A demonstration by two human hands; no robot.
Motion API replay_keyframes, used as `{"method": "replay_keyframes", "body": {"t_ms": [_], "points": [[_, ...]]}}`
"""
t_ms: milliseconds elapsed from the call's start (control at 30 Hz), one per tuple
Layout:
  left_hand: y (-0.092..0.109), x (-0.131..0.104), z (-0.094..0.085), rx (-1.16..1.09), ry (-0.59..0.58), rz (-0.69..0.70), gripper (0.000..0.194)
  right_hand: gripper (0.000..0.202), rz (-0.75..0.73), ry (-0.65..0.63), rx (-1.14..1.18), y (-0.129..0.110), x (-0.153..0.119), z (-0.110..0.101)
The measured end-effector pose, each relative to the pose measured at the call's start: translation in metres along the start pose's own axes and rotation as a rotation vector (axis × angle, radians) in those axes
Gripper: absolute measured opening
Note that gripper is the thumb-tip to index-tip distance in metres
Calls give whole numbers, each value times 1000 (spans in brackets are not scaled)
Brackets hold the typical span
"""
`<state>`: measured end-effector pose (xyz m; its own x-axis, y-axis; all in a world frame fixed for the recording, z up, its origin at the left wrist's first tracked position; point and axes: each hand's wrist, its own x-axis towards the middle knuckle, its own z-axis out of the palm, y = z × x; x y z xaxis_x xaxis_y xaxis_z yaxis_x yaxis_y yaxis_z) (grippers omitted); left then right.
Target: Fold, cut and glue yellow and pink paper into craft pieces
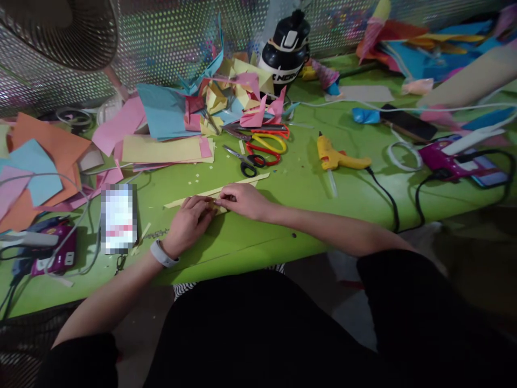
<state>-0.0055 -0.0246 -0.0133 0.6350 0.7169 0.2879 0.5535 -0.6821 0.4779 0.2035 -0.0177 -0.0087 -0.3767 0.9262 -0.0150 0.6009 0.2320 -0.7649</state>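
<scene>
Both my hands meet over a small piece of yellow paper (221, 210) on the green table (250, 237). My left hand (191, 221) rests on it, fingers bent and pressed down, with a pale band on the wrist. From the other side my right hand (242, 200) pinches the paper between thumb and fingers. Much of the piece is hidden under my fingers. Just beyond them lies a long yellow paper strip (183, 201). Farther back are black-handled scissors (248, 160) and scissors with red and yellow handles (266, 145).
A yellow glue gun (337, 156) lies to the right, its cord running off the front edge. A phone (119, 218) is at the left, near a purple power strip (60, 248). Stacked yellow paper (161, 149), folded paper scraps (238, 99) and a black bottle (285, 51) stand behind.
</scene>
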Motion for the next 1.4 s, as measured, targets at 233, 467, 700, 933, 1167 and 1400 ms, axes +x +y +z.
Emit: {"method": "replay_keyframes", "body": {"t_ms": [233, 467, 700, 933, 1167, 1400], "points": [[2, -5, 3, 140, 19, -3, 28, 25, 42, 6, -150, -3, 6, 1], [12, -12, -4, 381, 25, 351, 31, 24, 53, 5, -156, 0, 9, 3], [15, -16, 1, 447, -103, 312, 38, 21, 77, 36, -59, -2, 9, 3], [14, -17, 3, 465, -138, 270, 48, 21, -124, 121, 25, 10, -2, -11], [14, -14, 1, 429, -183, 250, 53, 31, -242, 0, -310, 20, -12, -12], [11, -13, 0, 400, -172, 269, 53, 37, -290, -31, -533, 17, -10, -6]]}}
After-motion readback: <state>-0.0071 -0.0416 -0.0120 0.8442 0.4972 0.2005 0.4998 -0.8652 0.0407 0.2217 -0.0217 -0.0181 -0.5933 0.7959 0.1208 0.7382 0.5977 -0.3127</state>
